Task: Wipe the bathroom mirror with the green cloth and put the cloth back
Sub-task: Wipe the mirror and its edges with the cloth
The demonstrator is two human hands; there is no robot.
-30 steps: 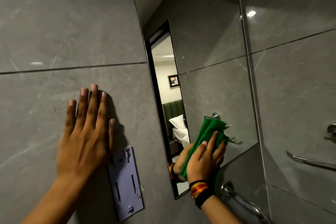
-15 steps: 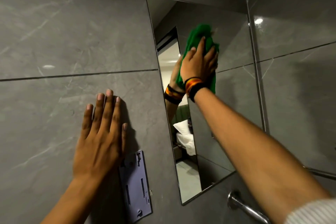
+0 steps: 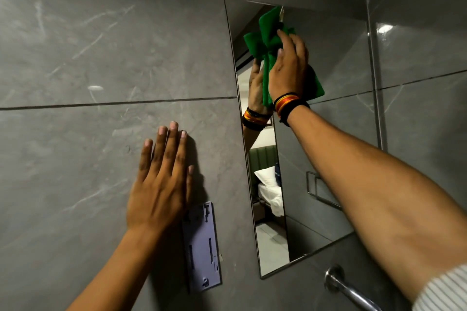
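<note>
While my right hand (image 3: pixel 288 70) presses the green cloth (image 3: pixel 265 40) to the mirror (image 3: pixel 328 134), hiding its middle, my left hand (image 3: pixel 159 184) lies flat, fingers together, on the wall (image 3: pixel 101 58).

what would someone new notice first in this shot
The bright green cloth stands out first, pressed by the right hand against the upper part of the frameless rectangular wall mirror. Next comes the left hand, spread flat on the grey marbled wall tiles, just above a pale lilac plastic wall bracket.
</note>
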